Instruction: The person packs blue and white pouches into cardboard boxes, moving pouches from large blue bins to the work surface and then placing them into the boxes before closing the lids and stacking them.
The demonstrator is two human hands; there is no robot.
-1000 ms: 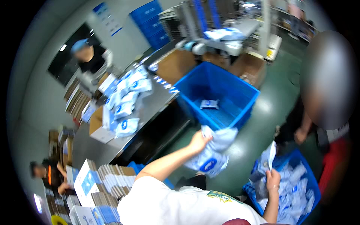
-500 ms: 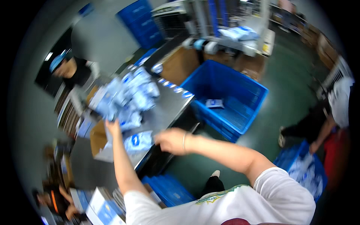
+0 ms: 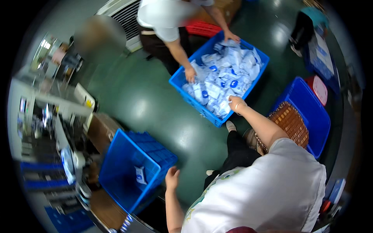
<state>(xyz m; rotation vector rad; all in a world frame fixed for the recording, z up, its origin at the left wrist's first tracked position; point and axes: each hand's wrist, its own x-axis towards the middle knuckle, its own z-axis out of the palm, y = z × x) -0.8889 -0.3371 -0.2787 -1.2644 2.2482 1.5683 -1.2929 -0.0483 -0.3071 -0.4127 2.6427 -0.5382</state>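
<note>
My right hand (image 3: 236, 104) is at the near right rim of a blue plastic crate (image 3: 185, 95) heaped with white-and-blue soft packets (image 3: 221, 79). Its fingers are closed over the rim, against a packet; their tips are partly hidden. A co-worker opposite has one hand (image 3: 190, 74) at the left side of this crate and the other (image 3: 232, 37) at its far corner. My left hand (image 3: 172, 178) is loosely open and holds nothing. Close beside it stands a second blue crate (image 3: 159, 169), with one white packet (image 3: 140, 175) on its bottom.
To my right are a blue bin (image 3: 320, 130), a brown woven seat (image 3: 289, 124) and a red-rimmed item (image 3: 318, 90). Cardboard boxes (image 3: 105, 130) stand behind the second crate. Farther off at right, another person (image 3: 307, 29) bends over. Green floor (image 3: 155, 112) lies between the crates.
My view has swung right, from the table with the packet pile to the full crate. My right hand has reached that crate; my left hand has left the packets and the box on the table.
</note>
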